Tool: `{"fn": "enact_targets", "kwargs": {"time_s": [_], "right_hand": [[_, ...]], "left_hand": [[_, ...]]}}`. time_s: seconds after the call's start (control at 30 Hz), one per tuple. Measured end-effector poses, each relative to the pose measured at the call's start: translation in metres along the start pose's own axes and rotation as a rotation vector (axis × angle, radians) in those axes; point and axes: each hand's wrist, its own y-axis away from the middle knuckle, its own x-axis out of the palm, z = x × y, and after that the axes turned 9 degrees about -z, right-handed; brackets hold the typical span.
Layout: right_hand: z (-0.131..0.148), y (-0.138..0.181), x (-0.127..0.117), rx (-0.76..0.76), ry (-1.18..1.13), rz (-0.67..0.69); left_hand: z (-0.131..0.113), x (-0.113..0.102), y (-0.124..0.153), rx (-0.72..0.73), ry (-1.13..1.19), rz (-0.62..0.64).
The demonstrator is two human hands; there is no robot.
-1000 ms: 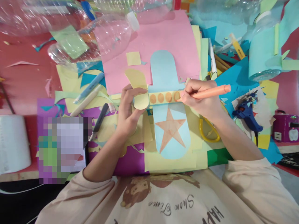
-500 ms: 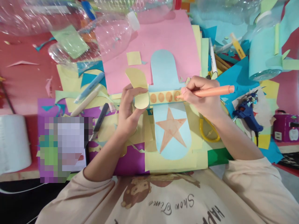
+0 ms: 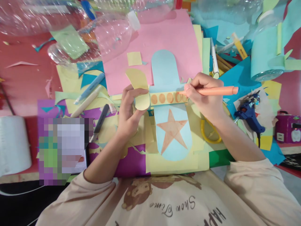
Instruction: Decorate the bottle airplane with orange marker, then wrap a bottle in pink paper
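A red tabletop (image 3: 21,81) is buried under scraps of coloured paper, and the light blue paper cut-out (image 3: 172,131) in the middle serves as the marker for everything else. Nearest the person, this long, round-ended shape lies on a pale yellow sheet (image 3: 176,164), with an orange star (image 3: 172,129) coloured in on its near half. Across its middle runs a narrow yellow strip (image 3: 168,98) bearing a row of orange-filled circles. To the left of the cut-out, the left hand (image 3: 129,110) is partly closed, thumb and fingers pinching a rounded yellow paper tab (image 3: 142,102) at the strip's left end. To the right, the right hand (image 3: 204,97) is closed in a writing grip around an orange marker (image 3: 211,91), whose tip touches the strip at its right end, by the last circle; the marker's barrel points away to the right. Just right of the cut-out and under the right wrist lie yellow-handled scissors (image 3: 210,133), and further right sits a blue glue gun (image 3: 249,114). Left of the cut-out lie a few pens (image 3: 90,92) among the scraps. Beyond the cut-out's far end spreads a pink sheet (image 3: 162,37), and past that, to the far left, clear plastic bottles (image 3: 103,34) lie on their sides.
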Motion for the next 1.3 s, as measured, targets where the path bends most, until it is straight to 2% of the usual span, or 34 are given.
{"fn": "enact_targets", "kwargs": {"time_s": [0.27,0.47,0.6,0.93,1.3], "right_hand": [[0.0004,-0.0003,-0.0005,0.0,0.015,0.0],[-0.0012,0.0002,-0.0003,-0.062,0.017,0.003],[-0.0015,0.0006,-0.0014,-0.056,0.008,0.038],[0.003,-0.0013,-0.0023,-0.051,0.01,0.13],[0.0054,-0.0016,-0.0023,-0.039,0.031,0.146]], "left_hand": [[-0.0032,0.0003,0.0002,-0.027,0.018,0.006],[0.0021,-0.001,0.0011,0.004,0.016,0.015],[0.0031,-0.0007,0.0007,0.027,0.028,0.004],[0.0013,-0.001,0.0007,-0.031,0.05,0.006],[-0.0022,-0.0006,0.0003,-0.05,0.053,0.001]]}}
